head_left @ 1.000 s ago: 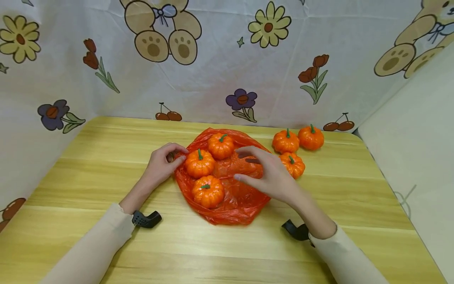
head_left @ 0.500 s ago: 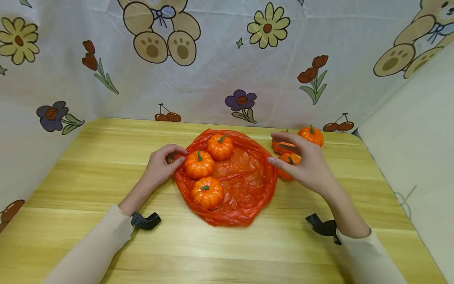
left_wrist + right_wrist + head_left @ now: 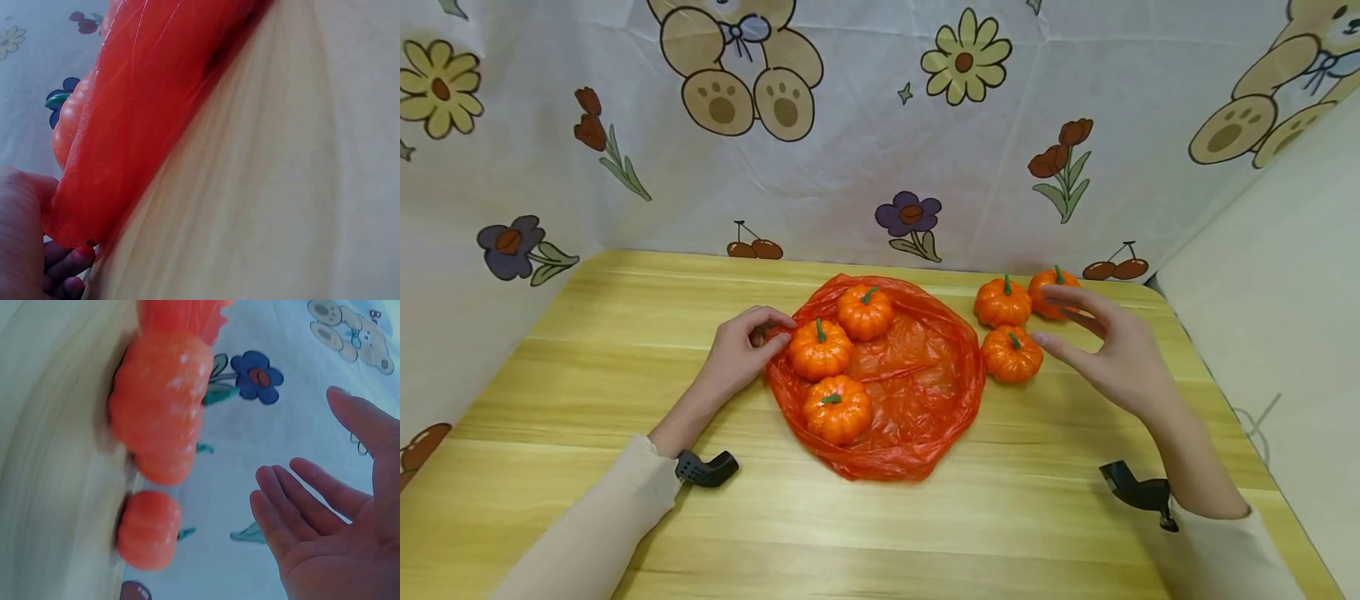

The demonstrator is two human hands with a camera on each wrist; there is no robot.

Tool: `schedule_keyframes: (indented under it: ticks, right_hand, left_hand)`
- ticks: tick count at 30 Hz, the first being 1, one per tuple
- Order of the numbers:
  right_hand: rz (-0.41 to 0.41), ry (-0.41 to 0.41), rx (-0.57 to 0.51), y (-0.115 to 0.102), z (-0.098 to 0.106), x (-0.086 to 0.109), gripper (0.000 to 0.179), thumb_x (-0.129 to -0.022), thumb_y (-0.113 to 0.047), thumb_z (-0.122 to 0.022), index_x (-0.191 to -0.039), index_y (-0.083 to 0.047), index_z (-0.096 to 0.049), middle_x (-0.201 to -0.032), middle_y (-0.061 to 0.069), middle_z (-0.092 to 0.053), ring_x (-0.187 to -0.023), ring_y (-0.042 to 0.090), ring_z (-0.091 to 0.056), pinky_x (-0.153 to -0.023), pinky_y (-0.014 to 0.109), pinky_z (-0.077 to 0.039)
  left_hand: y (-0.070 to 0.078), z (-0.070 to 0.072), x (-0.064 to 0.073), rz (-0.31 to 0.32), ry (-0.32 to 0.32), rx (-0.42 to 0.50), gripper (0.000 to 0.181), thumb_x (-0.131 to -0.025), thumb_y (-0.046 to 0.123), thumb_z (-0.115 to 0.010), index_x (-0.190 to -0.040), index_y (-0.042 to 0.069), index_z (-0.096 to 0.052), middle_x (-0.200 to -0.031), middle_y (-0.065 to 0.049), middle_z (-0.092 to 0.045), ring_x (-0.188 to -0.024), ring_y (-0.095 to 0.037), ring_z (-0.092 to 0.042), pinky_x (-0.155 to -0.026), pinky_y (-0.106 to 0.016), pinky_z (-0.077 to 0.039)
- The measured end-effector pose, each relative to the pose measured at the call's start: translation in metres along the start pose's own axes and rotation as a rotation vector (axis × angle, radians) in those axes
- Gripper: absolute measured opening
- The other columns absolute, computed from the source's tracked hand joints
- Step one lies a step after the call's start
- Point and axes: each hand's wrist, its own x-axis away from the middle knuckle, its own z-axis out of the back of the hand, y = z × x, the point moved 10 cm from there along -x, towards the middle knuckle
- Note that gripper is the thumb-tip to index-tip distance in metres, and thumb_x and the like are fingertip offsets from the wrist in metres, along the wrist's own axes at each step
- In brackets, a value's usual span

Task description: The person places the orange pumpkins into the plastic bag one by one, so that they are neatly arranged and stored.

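Observation:
A thin red plastic bag (image 3: 925, 408) lies spread open on the table, with three small orange pumpkins (image 3: 820, 350) along its left side. At its left rim my left hand (image 3: 741, 350) pinches the plastic; the left wrist view shows the bag's edge (image 3: 87, 212) between thumb and fingers. Three more pumpkins stand right of the bag: a front one (image 3: 1012, 355) against its rim, one behind it (image 3: 1003, 302) and a far one (image 3: 1048, 292). My right hand (image 3: 1120, 358) hovers just right of these, fingers parted and holding nothing, its fingertips overlapping the far pumpkin in the head view.
The wooden table (image 3: 850, 533) ends at a patterned cloth backdrop (image 3: 835, 183). A pale wall (image 3: 1285, 292) bounds the right side. Each wrist carries a black camera mount, such as the left one (image 3: 707, 469).
My right hand has moved right, from over the bag, past the front pumpkin to beside the loose ones, staying empty. The left hand keeps its place at the bag's rim.

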Motion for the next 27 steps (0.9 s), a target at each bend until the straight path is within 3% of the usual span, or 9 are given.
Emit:
schedule_keyframes:
  ticks: [9,18,20,23,25,27]
  right_hand:
    - [-0.013,-0.001,0.037,0.023,0.007,0.004,0.053,-0.090,-0.014,-0.085,-0.140,-0.017,-0.066,-0.137,0.009,-0.068,-0.122,-0.006,-0.057,-0.100,0.002,-0.039]
    - [-0.043,-0.104,0.022,0.035,-0.012,0.004,0.056,-0.093,-0.019,-0.083,-0.144,-0.010,-0.062,-0.141,0.012,-0.066,-0.129,0.022,-0.059,-0.098,0.002,-0.041]
    - [-0.050,-0.126,0.023,0.037,-0.017,0.005,0.057,-0.093,-0.021,-0.083,-0.144,-0.010,-0.061,-0.141,0.012,-0.066,-0.129,0.026,-0.060,-0.100,0.010,-0.047]
    - [-0.042,-0.166,0.042,0.039,-0.025,0.006,0.057,-0.093,-0.024,-0.083,-0.144,-0.009,-0.061,-0.142,0.014,-0.065,-0.129,0.033,-0.062,-0.103,0.033,-0.054]
    - [-0.026,-0.187,0.058,0.039,-0.029,0.006,0.057,-0.094,-0.025,-0.083,-0.143,-0.007,-0.062,-0.141,0.015,-0.065,-0.129,0.037,-0.062,-0.103,0.049,-0.052]
    - [-0.011,-0.200,0.070,0.039,-0.033,0.006,0.055,-0.094,-0.025,-0.082,-0.142,-0.006,-0.062,-0.141,0.015,-0.065,-0.129,0.037,-0.061,-0.103,0.056,-0.050]
  left_hand:
    - [0.000,-0.001,0.001,-0.006,0.001,-0.002,0.013,-0.099,0.010,-0.073,-0.111,0.015,-0.077,-0.103,-0.003,-0.071,-0.080,-0.022,-0.049,-0.070,-0.026,-0.039]
    - [0.000,-0.001,0.000,-0.004,0.001,-0.001,0.013,-0.099,0.009,-0.073,-0.110,0.014,-0.078,-0.102,-0.004,-0.070,-0.080,-0.023,-0.049,-0.069,-0.026,-0.039]
    - [0.000,0.000,0.000,-0.004,0.003,0.000,0.013,-0.098,0.009,-0.073,-0.110,0.014,-0.078,-0.102,-0.004,-0.071,-0.080,-0.023,-0.049,-0.069,-0.025,-0.039]
    - [0.000,0.000,0.000,-0.005,0.001,0.001,0.013,-0.099,0.010,-0.073,-0.110,0.014,-0.078,-0.102,-0.005,-0.070,-0.080,-0.023,-0.049,-0.069,-0.026,-0.038]
    - [0.001,0.000,0.000,-0.005,0.001,0.001,0.013,-0.099,0.011,-0.073,-0.110,0.014,-0.078,-0.102,-0.004,-0.070,-0.080,-0.022,-0.049,-0.070,-0.026,-0.039]
    - [0.001,-0.001,-0.001,-0.009,0.002,-0.002,0.012,-0.099,0.012,-0.073,-0.110,0.015,-0.078,-0.102,-0.004,-0.070,-0.080,-0.022,-0.050,-0.070,-0.026,-0.039]
